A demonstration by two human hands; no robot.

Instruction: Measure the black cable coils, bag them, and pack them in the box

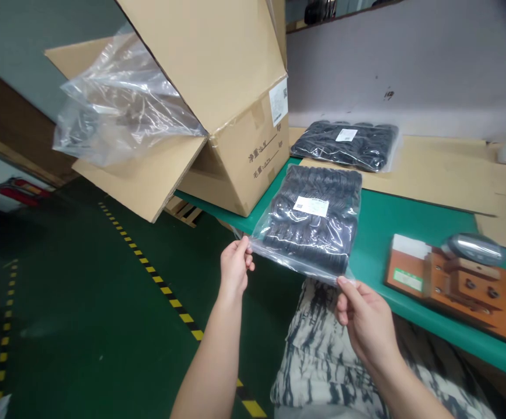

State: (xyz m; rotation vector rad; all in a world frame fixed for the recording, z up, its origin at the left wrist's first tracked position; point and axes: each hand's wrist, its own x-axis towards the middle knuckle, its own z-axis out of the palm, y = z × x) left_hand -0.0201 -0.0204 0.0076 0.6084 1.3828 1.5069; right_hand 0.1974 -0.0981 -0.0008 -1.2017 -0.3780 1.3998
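A clear plastic bag [311,230] packed with bundles of dark cord or cable lies on the green table, a white label on its top. Its mouth end hangs toward me over the table's edge. My left hand [235,265] pinches the left corner of that end between thumb and fingers. At the opposite corner, my right hand [364,314] grips the plastic the same way, so the edge is stretched between them. Farther back, a second bag of dark bundles [344,145], also labelled, rests on flat cardboard.
A large open cardboard box [248,157] stands at the left, clear plastic liner [121,105] spilling from its mouth. On the right, an orange-brown fixture [457,285] with a rounded metal piece sits on the green table [372,215]. Yellow-black tape [163,288] marks the floor.
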